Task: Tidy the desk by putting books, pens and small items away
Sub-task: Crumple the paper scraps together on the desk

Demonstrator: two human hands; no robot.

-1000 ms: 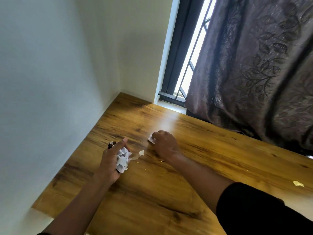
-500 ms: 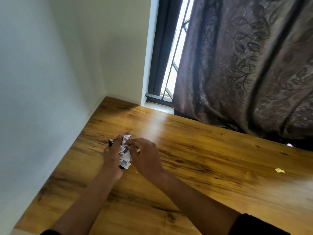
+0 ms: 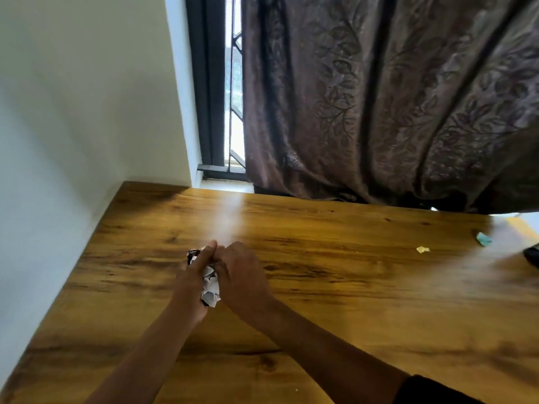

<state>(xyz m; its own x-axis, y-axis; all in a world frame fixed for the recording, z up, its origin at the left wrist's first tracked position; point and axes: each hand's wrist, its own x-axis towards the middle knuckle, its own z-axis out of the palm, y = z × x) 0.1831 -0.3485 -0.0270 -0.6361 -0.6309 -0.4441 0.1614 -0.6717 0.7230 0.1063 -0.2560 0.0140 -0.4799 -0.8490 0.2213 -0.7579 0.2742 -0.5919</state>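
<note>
My left hand point(image 3: 191, 282) grips a bundle of crumpled white paper point(image 3: 210, 288) above the wooden desk point(image 3: 335, 301). A dark printed wrapper point(image 3: 192, 254) sticks out past its fingers. My right hand point(image 3: 240, 277) is pressed against the same bundle from the right, fingers curled onto the paper. Most of the bundle is hidden between the two hands.
A small yellow scrap point(image 3: 422, 249) and a teal scrap point(image 3: 483, 239) lie on the desk at the right. A dark object point(image 3: 532, 256) is cut off by the right edge. A white wall bounds the left side; a brown curtain point(image 3: 393, 97) and window stand behind.
My right hand lifted a small white scrap off the desk and carried it left to the paper bundle in my left hand. The view swung to the right.
</note>
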